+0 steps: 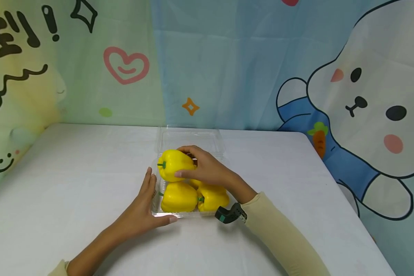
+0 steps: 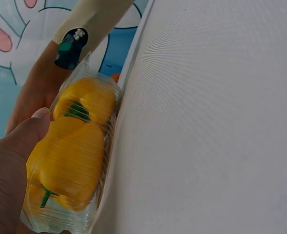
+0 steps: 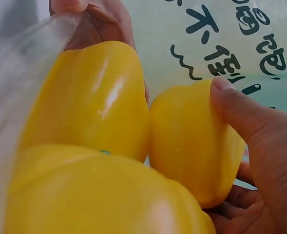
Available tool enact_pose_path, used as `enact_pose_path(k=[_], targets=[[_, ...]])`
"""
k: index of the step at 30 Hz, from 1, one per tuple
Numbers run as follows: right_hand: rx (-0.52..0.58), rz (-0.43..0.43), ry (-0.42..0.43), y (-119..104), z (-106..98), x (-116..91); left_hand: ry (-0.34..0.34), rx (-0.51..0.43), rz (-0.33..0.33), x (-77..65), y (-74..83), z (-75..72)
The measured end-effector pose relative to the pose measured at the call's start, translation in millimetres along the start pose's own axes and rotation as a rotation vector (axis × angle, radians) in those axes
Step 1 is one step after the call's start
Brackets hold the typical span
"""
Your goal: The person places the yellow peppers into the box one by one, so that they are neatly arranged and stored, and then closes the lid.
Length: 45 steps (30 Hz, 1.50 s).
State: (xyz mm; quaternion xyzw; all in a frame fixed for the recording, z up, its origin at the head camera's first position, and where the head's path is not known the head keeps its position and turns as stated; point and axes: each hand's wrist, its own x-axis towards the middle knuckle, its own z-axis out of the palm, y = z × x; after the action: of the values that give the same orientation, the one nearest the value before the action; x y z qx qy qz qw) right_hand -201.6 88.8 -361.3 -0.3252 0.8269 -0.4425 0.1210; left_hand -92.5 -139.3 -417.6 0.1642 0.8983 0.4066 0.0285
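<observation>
Yellow bell peppers sit in a clear plastic clamshell container (image 1: 155, 210) on the table. In the head view my right hand (image 1: 210, 168) grips a yellow bell pepper (image 1: 172, 165) at the back left, thumb on its near side and fingers behind it. Two more bell peppers (image 1: 179, 197) lie along the front, and a further one is mostly hidden behind them. My left hand (image 1: 143, 211) touches the container's front left corner, its fingers straight along the left side and its thumb along the front. The left wrist view shows that thumb (image 2: 28, 131) against the plastic wall.
The container's lid (image 1: 189, 140) lies folded back toward the rear edge of the white table (image 1: 89, 172). A printed cloth backdrop (image 1: 220, 69) hangs behind the table. A small dark device (image 1: 229, 213) is worn at the right wrist.
</observation>
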Motion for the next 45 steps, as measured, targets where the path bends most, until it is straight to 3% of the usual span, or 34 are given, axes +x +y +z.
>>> enact_pose_path(k=[10,30,39,45], targets=[[-0.11,0.018,0.037,-1,3,1,-0.007,-0.008,0.001,0.2,1.0,1.2],[-0.235,0.081,0.011,-9,13,7,-0.007,-0.036,-0.003,0.6,0.1,1.3],[-0.259,0.074,-0.044,-10,10,12,-0.007,-0.033,-0.001,1.4,-1.8,1.3],[-0.267,0.007,-0.104,-6,8,13,-0.012,-0.044,0.01,2.8,-2.8,2.0]])
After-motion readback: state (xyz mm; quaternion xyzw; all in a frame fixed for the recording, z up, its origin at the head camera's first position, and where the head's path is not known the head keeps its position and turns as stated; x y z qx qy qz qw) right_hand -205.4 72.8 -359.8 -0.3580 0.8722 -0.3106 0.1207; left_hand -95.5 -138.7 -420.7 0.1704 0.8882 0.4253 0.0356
